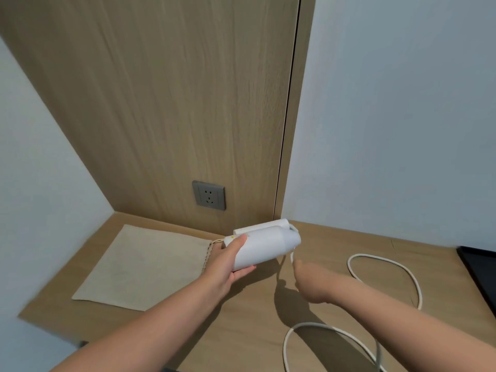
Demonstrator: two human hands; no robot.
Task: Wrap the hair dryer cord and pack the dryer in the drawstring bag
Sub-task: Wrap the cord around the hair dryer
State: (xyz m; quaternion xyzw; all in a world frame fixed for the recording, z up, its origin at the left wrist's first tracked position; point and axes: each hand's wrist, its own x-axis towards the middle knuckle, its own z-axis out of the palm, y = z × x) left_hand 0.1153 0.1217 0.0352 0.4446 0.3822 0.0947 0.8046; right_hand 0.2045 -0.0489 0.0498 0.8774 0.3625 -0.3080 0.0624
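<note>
Head cam: left hand (230,261) is wrapped around the white hair dryer (263,245), just right of the flat drawstring bag (139,267). Right hand (308,280) pinches the cord (389,261) below the dryer, and the rest loops over the surface (255,331), right and near.

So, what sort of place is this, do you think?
Likely a bedroom or hotel room: a wooden counter below a panelled wall with a socket, plus a hair dryer, its cord and a cloth drawstring bag.
</note>
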